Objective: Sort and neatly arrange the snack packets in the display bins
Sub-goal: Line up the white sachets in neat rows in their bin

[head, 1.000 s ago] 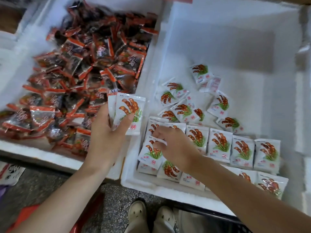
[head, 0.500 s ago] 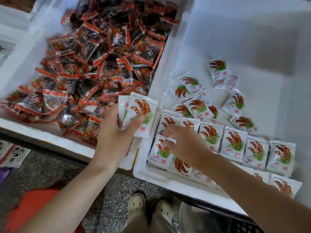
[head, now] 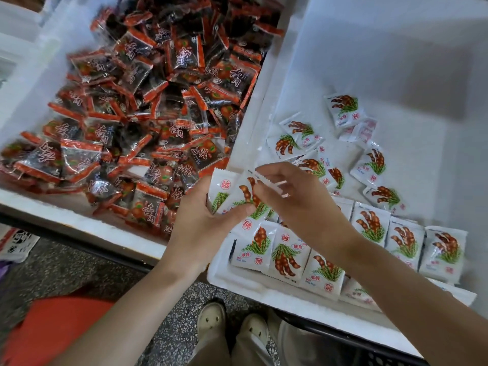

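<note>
Over a speckled floor (head: pixel 79 265) sit two foam bins, both cut off by the frame: the left bin (head: pixel 79 217) holds a heap of red packets (head: pixel 158 101), the right bin (head: pixel 396 48) white packets (head: pixel 369 225), loose behind and in rows in front (the right forearm hides some). The left hand (head: pixel 200 228) grips a small stack (head: pixel 229 196) of white ones at the right bin's near-left corner. The right hand (head: pixel 298 204), down on the rows half a second ago, has risen to the stack, fingertips on its top packet; whether they pinch it I cannot tell.

Left hand (head: pixel 200 223) grips white packets (head: pixel 223 192); right hand (head: pixel 298 207) pinches top one
</note>
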### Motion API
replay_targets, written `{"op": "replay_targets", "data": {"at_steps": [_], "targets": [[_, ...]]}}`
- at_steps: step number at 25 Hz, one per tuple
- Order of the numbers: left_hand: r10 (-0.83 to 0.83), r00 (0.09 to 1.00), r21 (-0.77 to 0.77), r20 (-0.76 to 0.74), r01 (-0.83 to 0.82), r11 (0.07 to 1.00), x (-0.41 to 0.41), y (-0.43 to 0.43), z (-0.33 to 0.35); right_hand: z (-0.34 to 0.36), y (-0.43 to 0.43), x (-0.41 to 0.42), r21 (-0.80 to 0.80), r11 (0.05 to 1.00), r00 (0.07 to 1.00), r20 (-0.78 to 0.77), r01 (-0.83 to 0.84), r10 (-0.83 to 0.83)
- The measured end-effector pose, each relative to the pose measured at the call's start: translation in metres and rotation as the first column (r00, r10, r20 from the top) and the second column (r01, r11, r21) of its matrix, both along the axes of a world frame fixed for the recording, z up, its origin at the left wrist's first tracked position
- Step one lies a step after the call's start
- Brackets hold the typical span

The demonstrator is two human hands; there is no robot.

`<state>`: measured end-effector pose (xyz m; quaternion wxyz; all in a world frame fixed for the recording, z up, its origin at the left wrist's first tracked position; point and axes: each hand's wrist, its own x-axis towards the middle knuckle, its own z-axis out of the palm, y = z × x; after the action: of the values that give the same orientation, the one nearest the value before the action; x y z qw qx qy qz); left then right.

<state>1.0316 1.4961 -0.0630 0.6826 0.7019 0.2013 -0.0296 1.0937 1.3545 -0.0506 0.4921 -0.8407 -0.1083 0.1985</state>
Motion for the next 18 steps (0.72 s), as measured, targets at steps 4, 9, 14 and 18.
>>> {"op": "replay_targets", "data": {"at_steps": [4,9,14,18], "targets": [[-0.045,0.998,0.054,0.032,0.043,0.998,-0.002,-0.003,0.001,0.004,-0.01,0.006,0.021,1.0,0.994,-0.111,0.005,-0.003],[0.001,1.0,0.117,0.022,-0.003,0.993,0.001,0.0,0.002,0.01,-0.031,0.039,0.016,0.984,0.982,-0.071,0.178,-0.176],[0.05,0.998,0.122,0.025,-0.053,0.991,0.007,0.002,0.004,-0.013,-0.029,0.055,-0.098,0.971,0.97,0.129,0.219,-0.206],[0.077,0.997,0.12,0.014,-0.078,0.99,0.009,0.0,0.003,-0.036,-0.015,0.05,-0.208,0.978,0.988,0.155,0.032,0.001]]}}
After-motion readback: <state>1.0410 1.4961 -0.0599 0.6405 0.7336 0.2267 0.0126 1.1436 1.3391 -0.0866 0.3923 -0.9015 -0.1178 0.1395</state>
